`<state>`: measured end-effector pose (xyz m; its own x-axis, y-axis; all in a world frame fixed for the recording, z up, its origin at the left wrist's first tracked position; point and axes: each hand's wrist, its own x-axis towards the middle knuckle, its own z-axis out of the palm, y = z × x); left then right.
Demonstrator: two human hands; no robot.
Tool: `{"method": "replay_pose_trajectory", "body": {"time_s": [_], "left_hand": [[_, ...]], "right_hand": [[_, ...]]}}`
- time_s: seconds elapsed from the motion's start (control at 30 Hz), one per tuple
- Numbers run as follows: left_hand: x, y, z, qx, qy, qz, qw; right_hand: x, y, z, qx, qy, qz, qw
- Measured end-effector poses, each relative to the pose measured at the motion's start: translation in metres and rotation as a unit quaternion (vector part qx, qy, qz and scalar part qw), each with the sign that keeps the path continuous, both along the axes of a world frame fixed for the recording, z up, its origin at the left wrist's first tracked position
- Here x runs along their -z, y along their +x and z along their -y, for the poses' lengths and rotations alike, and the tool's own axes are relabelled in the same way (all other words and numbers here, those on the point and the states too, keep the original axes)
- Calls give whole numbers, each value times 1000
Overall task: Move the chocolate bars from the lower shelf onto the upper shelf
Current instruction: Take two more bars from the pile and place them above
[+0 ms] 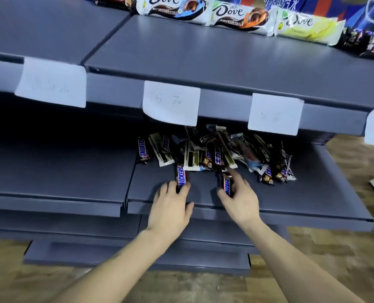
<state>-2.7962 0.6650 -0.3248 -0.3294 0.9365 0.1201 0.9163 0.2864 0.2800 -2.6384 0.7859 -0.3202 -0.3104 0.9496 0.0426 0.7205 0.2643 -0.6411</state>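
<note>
Two chocolate bars on the lower shelf [291,200], each in a grip: left bar [181,177] pinched at its near end by the left hand [170,206]; right bar [227,186] clasped by the right hand [240,202]. Just beyond both grips, a heap of bars [221,149]. Above, the upper shelf [203,55] carries a row of bars [238,15] at its back.

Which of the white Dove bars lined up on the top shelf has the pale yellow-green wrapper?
The rightmost white Dove bar on the grey upper shelf; the two to its left show blue and orange accents instead.
</note>
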Motion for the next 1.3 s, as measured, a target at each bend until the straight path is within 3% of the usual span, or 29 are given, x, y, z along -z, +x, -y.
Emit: {"method": "replay_pose_trajectory", "body": {"time_s": [0.1,0.27,0.47,0.7,0.93,1.13,1.2,1.3], "left_hand": [[-5,3,-2,-4,43,26,999],[-10,3,-10,-20,74,106,991],[-4,-14,-13,-57,17,68,996],[-4,-4,-8,-82,30,132,987],[-14,29,-46,-191,16,169,967],[-10,49,-47,-135,72,208,966],[-7,46,-38,-149,81,199,965],[-4,33,-21,-190,33,109,975]], "right_hand": [[-4,4,-5,-32,0,25,999],[-9,24,-24,-30,-154,-89,984],[-3,21,-23,-133,-38,51,989],[5,26,-23,-68,-31,-27,997],[4,26,-14,-31,-28,-76,996],[5,31,-15,-37,-44,-73,996],[8,31,-14,-39,-35,-72,996],[10,31,-13,-36,-36,-66,997]]}}
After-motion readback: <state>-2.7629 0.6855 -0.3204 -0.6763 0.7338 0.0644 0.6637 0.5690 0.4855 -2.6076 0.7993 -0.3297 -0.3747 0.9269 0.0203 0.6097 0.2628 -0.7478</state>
